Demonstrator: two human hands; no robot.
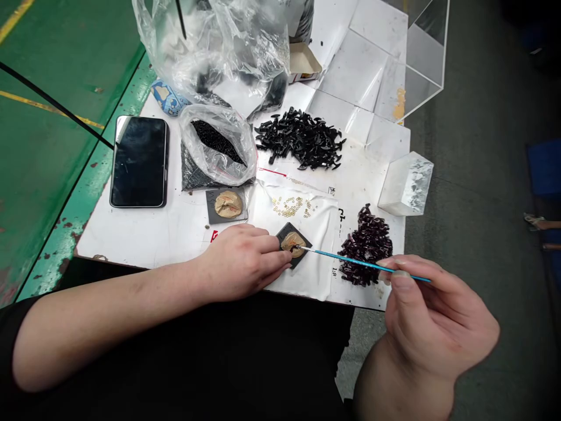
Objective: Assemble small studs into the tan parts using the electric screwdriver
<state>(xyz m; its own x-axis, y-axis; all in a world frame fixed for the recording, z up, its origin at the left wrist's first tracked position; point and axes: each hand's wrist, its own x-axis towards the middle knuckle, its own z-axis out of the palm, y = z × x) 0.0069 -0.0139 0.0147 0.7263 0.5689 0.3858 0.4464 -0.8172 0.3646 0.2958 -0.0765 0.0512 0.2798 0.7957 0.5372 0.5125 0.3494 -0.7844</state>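
Note:
My right hand (pixel 433 316) pinches a thin blue stick (pixel 350 259) with a pale tip, like a fine brush. The tip reaches the tan putty-like lump (pixel 294 238) on a small dark square pad (pixel 288 228). My left hand (pixel 245 257) has its fingers pressed together at the left side of that pad, the fingertips by a small dark piece on the lump. Whatever they pinch is hidden. Many tiny gold rings (pixel 293 207) are scattered on a white sheet (pixel 313 280) just behind. Beside the stick lies a heap of small dark-purple parts (pixel 367 245).
A second pad with a tan lump (pixel 228 204) lies left, near a phone (pixel 139 161). Behind are an open bag of black grains (pixel 219 143), a pile of black parts (pixel 302 138), a large clear plastic bag (pixel 219 52) and clear acrylic panels (pixel 363 76). A translucent block (pixel 405 184) stands right.

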